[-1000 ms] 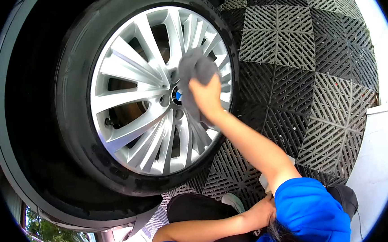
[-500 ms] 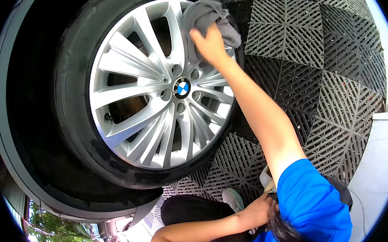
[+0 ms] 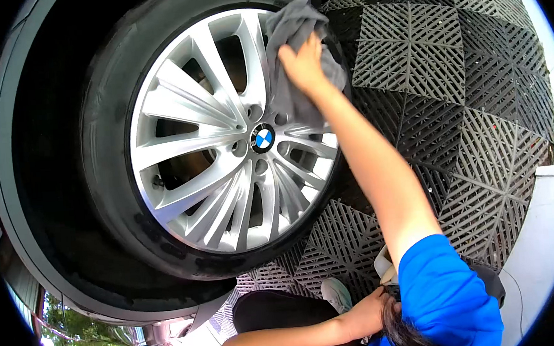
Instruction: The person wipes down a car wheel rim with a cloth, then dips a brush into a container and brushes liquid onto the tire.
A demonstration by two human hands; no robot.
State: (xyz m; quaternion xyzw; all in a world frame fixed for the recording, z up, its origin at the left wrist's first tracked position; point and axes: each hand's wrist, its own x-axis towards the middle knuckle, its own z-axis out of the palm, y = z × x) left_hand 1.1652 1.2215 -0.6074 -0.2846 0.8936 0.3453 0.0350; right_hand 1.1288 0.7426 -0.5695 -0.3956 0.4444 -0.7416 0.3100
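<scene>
- Left hand [image 3: 364,315] nearest the camera, low by the body, beside the dark-trousered knee [image 3: 280,311]; its fingertips are hidden, cannot tell if they grip anything. Well apart from the cloth.
- Light shoe [image 3: 335,294] just beyond that hand.
- Right arm in blue sleeve [image 3: 449,296] stretches out, up and slightly left in view; right hand [image 3: 306,67] is clearly the nearer one to the cloth.
- Right fingers are clamped on grey cloth [image 3: 297,97], thumb out to the left, fingertips partly tucked in folds.
- Cloth sits under and around the fingers, between palm and wheel; long axis roughly top to bottom in view, loose end hanging below the palm.
- Cloth covers the upper-right spokes of the alloy wheel [image 3: 223,138], spilling over the rim edge toward the tyre [image 3: 115,152].
- BMW centre cap [image 3: 262,138] lies below and left of the right fingers, apart from the cloth, uncovered.
- Slatted floor tiles [image 3: 409,35] right of the wheel, outside the hand's reach line.
</scene>
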